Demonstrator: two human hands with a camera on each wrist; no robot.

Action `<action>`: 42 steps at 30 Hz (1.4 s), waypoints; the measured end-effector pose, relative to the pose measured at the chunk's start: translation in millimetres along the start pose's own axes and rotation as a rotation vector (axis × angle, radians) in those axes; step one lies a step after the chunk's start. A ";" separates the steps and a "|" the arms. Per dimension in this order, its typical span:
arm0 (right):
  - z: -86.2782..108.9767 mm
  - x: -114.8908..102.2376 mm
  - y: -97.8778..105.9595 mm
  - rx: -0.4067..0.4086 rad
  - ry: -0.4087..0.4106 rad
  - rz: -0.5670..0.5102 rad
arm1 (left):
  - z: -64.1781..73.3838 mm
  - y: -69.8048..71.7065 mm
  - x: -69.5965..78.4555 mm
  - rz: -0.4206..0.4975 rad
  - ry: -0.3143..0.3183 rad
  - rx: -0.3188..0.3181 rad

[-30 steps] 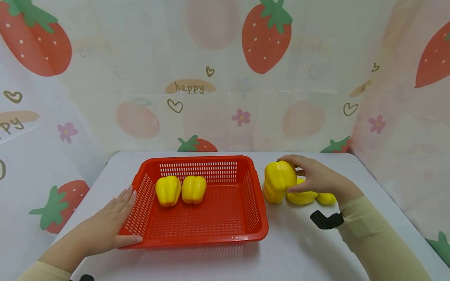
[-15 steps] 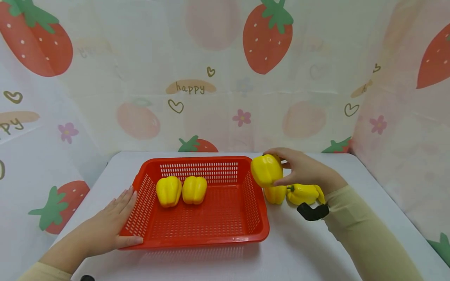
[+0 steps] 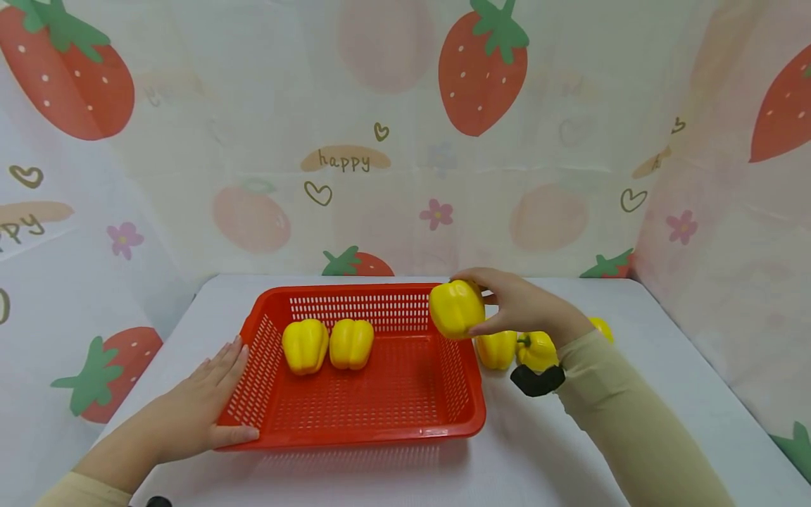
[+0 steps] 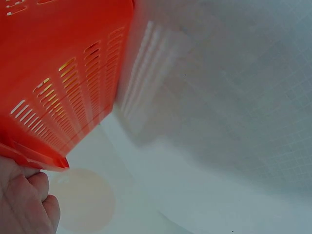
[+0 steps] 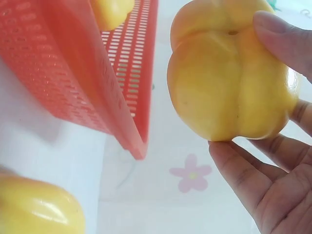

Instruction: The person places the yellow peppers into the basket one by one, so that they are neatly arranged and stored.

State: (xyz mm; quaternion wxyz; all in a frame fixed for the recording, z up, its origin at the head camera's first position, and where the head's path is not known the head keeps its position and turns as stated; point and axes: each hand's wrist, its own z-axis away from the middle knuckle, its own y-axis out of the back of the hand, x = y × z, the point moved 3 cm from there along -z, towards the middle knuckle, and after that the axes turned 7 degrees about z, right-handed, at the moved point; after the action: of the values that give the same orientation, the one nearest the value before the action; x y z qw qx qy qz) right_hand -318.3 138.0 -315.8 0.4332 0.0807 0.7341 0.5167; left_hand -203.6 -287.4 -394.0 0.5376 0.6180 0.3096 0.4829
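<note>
At the right side of the basket (image 3: 348, 440), my right hand (image 3: 521, 301) grips a pepper (image 3: 456, 310), carried further left, so loading looks nearer; my left hand (image 3: 193, 401), fingers straight, rests against the basket's left.

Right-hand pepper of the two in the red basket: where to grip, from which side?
Grip that right-hand pepper around its lobed body, probably across the near and far faces, coming from above. The left-hand pepper crowds one side, and the red basket has raised walls that hinder a low approach. Bare floor in front leaves thumb room.
</note>
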 end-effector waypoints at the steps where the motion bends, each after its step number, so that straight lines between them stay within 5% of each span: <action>1: -1.8 -0.3 -1.1 -0.005 -0.003 0.001 | 0.0 -0.1 0.1 0.002 0.006 -0.003; 42: -65.8 -16.8 -57.3 -0.036 0.006 -0.005 | 1.1 -0.9 -0.5 0.008 0.016 -0.005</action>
State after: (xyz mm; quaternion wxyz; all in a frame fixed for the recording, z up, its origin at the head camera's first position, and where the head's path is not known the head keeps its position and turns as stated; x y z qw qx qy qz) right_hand -336.5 57.1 -348.0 0.4339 0.0695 0.7261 0.5289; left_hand -202.6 -288.0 -395.0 0.5348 0.6138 0.3104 0.4909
